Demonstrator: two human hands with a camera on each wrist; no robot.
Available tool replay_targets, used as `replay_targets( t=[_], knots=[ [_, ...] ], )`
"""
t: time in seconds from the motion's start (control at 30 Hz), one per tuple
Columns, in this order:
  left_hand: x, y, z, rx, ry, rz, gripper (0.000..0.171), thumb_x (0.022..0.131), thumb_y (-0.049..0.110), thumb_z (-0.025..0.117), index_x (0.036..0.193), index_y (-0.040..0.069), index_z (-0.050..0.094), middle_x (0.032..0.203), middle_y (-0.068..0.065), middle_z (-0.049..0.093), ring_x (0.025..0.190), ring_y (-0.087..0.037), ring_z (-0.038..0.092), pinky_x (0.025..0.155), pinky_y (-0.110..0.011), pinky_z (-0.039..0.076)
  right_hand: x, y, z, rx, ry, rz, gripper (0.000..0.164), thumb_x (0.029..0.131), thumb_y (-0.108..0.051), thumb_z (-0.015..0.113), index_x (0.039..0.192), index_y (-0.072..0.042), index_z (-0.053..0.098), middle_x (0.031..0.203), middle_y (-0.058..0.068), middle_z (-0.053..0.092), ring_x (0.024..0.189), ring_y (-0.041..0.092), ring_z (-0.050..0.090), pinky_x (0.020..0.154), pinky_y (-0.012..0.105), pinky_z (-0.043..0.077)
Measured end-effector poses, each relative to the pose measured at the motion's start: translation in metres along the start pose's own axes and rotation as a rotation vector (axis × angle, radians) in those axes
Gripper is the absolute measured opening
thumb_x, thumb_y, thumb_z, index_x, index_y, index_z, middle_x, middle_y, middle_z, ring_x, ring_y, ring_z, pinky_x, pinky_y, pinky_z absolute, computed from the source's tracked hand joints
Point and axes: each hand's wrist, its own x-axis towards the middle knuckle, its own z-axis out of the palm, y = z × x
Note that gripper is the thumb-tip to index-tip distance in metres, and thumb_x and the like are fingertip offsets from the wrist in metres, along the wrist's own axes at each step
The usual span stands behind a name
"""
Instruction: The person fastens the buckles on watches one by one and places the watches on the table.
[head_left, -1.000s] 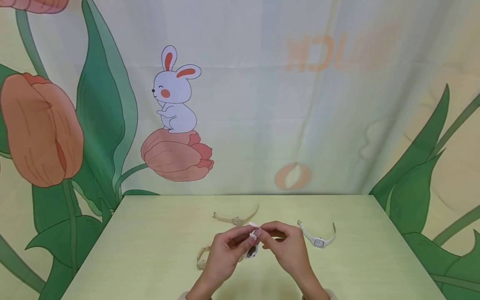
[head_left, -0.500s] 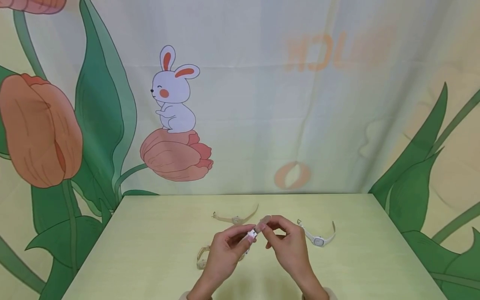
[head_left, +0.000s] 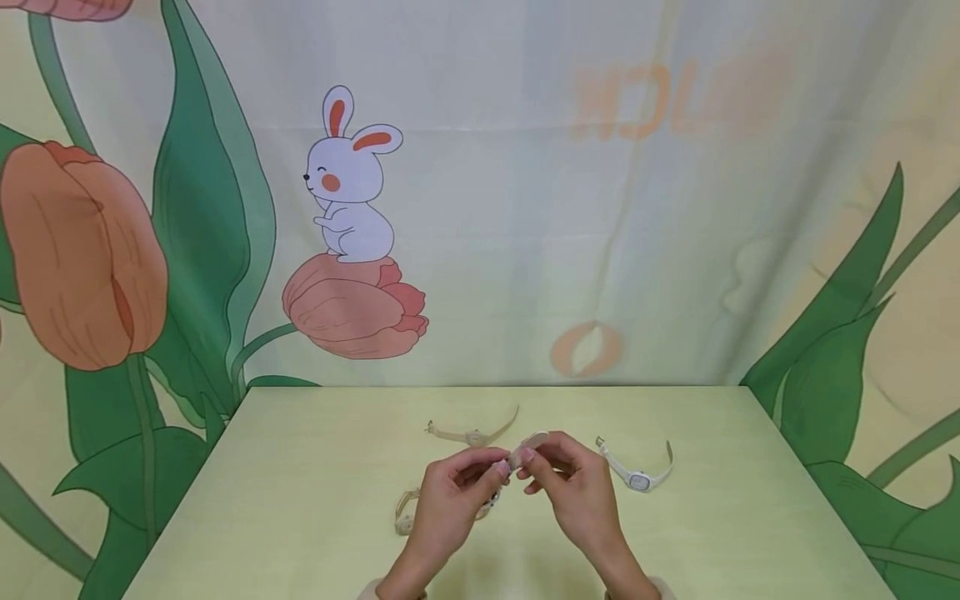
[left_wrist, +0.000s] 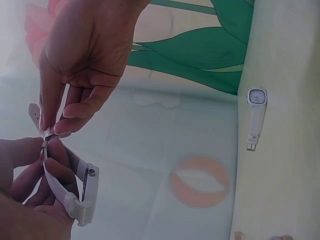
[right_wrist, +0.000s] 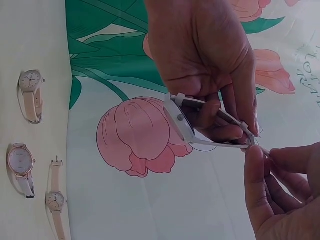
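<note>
Both hands hold a white wristwatch [right_wrist: 178, 117], raised above the table, its strap looped closed in the right wrist view. My left hand [head_left: 448, 492] pinches the strap near the buckle between thumb and fingers, and the watch case [left_wrist: 90, 197] hangs past its fingers in the left wrist view. With thumb and forefinger, my right hand [head_left: 577, 483] pinches the strap just beyond; the strap's tip [left_wrist: 34, 114], with small holes, sticks out past it. The fingertips of both hands meet at the buckle, covering most of it.
A beige-strapped watch [head_left: 475, 437] lies at the back of the table [head_left: 300, 467]. A white watch [head_left: 638, 481] lies to the right, another beige watch [head_left: 405, 523] to the left. A rose-gold-rimmed watch [right_wrist: 20, 160] is partly hidden behind my left hand in the head view.
My right fingers have shifted up and right along the strap, whose tip now shows above them. The case, visible between the hands a second ago, is now mostly behind my left hand.
</note>
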Motion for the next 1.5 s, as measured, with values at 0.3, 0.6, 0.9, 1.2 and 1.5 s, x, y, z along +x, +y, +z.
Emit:
replay_targets(
  t=[0.3,0.6,0.9,1.2,1.5],
  knots=[
    [0.001,-0.002,0.0,0.01,0.001,0.001,0.019,0.089,0.022,0.073,0.1,0.007,0.074,0.09,-0.017,0.073,0.077,-0.01,0.068,0.069,-0.019,0.054,-0.001,0.002,0.0,-0.025,0.005,0.007,0.007,0.089,-0.013,0.072,0.093,-0.008,0.071,0.091,0.013,0.071,0.074,0.013,0.069,0.063,0.033,0.06],
    [0.002,-0.002,0.0,0.02,0.004,0.0,0.016,0.087,0.02,0.075,0.097,0.007,0.075,0.087,-0.017,0.073,0.074,-0.01,0.068,0.068,-0.02,0.054,-0.002,0.004,-0.001,-0.069,0.003,-0.003,0.008,0.088,-0.019,0.073,0.092,-0.012,0.072,0.089,0.009,0.072,0.073,0.012,0.07,0.064,0.03,0.06],
    [0.004,-0.003,0.002,0.011,0.003,-0.009,0.014,0.087,0.015,0.075,0.096,0.004,0.075,0.085,-0.019,0.072,0.072,-0.008,0.067,0.067,-0.019,0.054,-0.004,0.008,-0.001,-0.151,0.018,-0.063,0.004,0.086,-0.019,0.077,0.089,-0.019,0.075,0.088,0.0,0.075,0.076,0.009,0.07,0.068,0.026,0.059],
    [0.003,-0.005,0.002,0.012,-0.076,-0.029,0.022,0.085,0.004,0.074,0.106,0.007,0.073,0.106,-0.015,0.071,0.088,-0.009,0.067,0.075,-0.019,0.056,-0.003,0.006,-0.004,-0.104,0.069,-0.016,0.007,0.084,-0.021,0.079,0.088,-0.017,0.076,0.086,0.002,0.074,0.075,0.01,0.068,0.067,0.027,0.058],
    [0.001,-0.005,0.001,0.052,-0.083,0.052,0.022,0.086,0.012,0.075,0.108,0.009,0.074,0.112,-0.011,0.07,0.097,-0.009,0.067,0.085,-0.021,0.054,-0.004,0.01,-0.005,-0.089,-0.013,-0.12,0.013,0.087,-0.014,0.075,0.1,-0.014,0.074,0.095,0.004,0.073,0.089,0.011,0.067,0.072,0.026,0.057]
  ],
)
